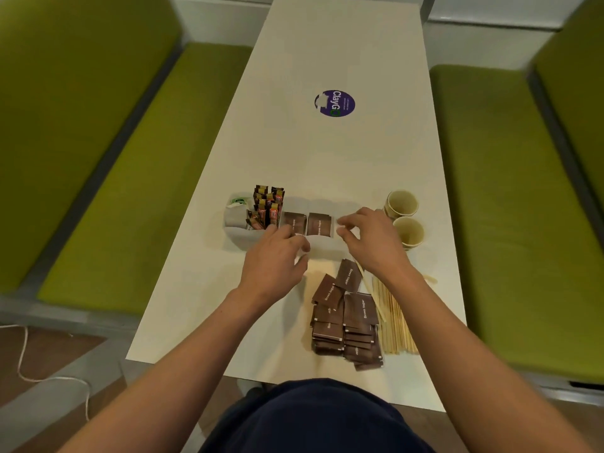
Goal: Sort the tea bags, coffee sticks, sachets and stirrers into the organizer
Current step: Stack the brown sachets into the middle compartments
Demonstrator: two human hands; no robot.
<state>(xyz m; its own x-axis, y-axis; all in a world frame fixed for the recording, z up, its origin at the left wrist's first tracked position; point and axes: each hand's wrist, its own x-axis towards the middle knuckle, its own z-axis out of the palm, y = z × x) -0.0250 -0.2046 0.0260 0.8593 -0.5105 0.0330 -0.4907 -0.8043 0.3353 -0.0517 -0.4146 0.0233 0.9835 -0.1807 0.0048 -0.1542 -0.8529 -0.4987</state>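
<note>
A white organizer point(243, 236) stands across the table's middle. Its left end holds white tea bags point(236, 214), then upright brown and orange coffee sticks point(267, 204), then two compartments with brown sugar sachets point(318, 223). My left hand point(277, 261) reaches over the front wall by the left sachet compartment, fingers curled; what it holds is hidden. My right hand point(369, 238) hovers over the organizer's right end, fingers bent, pinching nothing I can make out. A loose pile of brown sugar sachets point(346, 318) lies nearer me, with wooden stirrers point(394, 318) beside it on the right.
Two paper cups point(403, 217) stand right of the organizer. A round purple sticker point(335, 103) sits farther up the white table point(202, 305). Green benches point(130, 165) flank both sides. A white cable point(23, 354) lies on the floor at left.
</note>
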